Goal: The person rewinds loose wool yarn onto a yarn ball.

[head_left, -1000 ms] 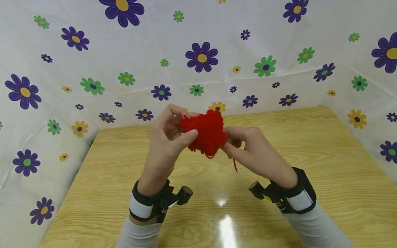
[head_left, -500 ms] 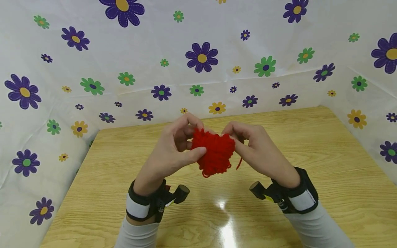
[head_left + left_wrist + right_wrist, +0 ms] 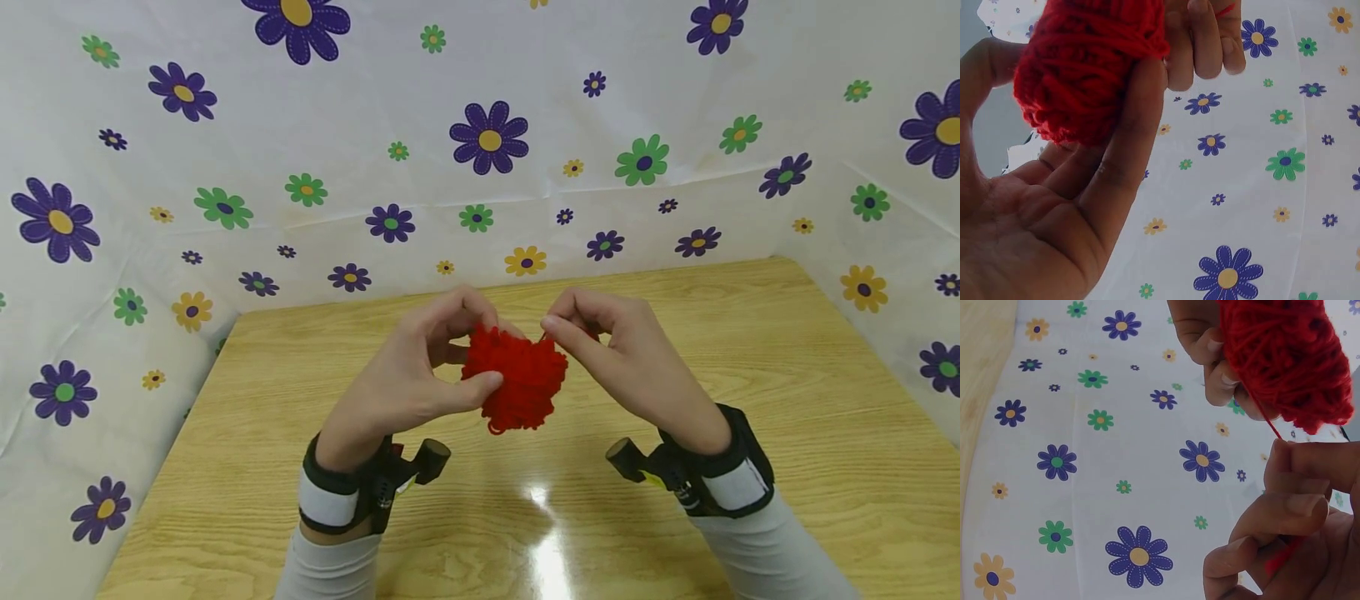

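A bundle of red yarn (image 3: 522,379) is held above the table between both hands. My left hand (image 3: 416,362) grips it from the left, thumb across the near face and fingers behind. In the left wrist view the yarn bundle (image 3: 1088,69) sits between that thumb and fingers. My right hand (image 3: 618,346) pinches a strand at the bundle's upper right, thumb against index finger. A taut strand (image 3: 1264,417) runs from the bundle to those fingertips in the right wrist view. Part of its loose tail (image 3: 1282,555) shows among the right hand's curled fingers.
A wooden table (image 3: 247,417) lies below the hands, with light glare near its front. White cloth printed with flowers (image 3: 337,100) stands behind and along both sides. Each wrist wears a black strap with a small camera mount (image 3: 431,461).
The yarn bundle has come down and slightly right with my left hand, and tilted. My right hand has shifted a little to the right, from the bundle's edge, and now draws a strand from it.
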`<state>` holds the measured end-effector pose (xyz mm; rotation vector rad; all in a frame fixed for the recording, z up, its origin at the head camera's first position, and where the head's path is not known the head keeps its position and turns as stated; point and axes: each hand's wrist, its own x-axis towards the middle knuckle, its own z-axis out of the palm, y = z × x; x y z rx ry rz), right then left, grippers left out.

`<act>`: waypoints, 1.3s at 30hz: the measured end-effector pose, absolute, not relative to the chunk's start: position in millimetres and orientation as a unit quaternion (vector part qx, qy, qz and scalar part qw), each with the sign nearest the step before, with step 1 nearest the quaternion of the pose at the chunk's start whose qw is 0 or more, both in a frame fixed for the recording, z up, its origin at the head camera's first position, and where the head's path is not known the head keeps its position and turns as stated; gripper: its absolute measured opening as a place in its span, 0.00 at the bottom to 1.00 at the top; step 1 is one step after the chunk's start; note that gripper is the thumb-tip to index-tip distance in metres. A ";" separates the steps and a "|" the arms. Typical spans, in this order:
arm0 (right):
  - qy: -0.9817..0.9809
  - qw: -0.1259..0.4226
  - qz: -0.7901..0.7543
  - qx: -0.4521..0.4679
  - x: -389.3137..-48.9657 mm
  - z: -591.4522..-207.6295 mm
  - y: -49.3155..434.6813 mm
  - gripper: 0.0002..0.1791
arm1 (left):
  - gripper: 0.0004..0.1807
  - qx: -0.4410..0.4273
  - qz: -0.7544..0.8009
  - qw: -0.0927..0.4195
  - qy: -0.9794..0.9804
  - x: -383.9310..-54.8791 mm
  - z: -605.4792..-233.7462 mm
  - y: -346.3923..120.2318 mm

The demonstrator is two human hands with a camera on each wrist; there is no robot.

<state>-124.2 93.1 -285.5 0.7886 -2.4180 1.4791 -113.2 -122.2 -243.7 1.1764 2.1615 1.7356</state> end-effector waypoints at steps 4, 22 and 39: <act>-0.821 0.101 0.504 0.249 -117.4 -275.5 90.9 0.06 | 0.15 0.385 0.542 0.043 0.745 -113.0 -244.5 -120.1; -0.821 0.124 0.495 0.256 -104.4 -259.0 82.8 0.02 | 0.15 0.369 0.429 -0.063 0.822 -113.5 -247.1 -113.2; -0.803 0.097 0.508 0.295 -102.5 -259.5 80.3 0.04 | 0.17 0.334 0.439 -0.193 0.811 -133.9 -274.2 -112.4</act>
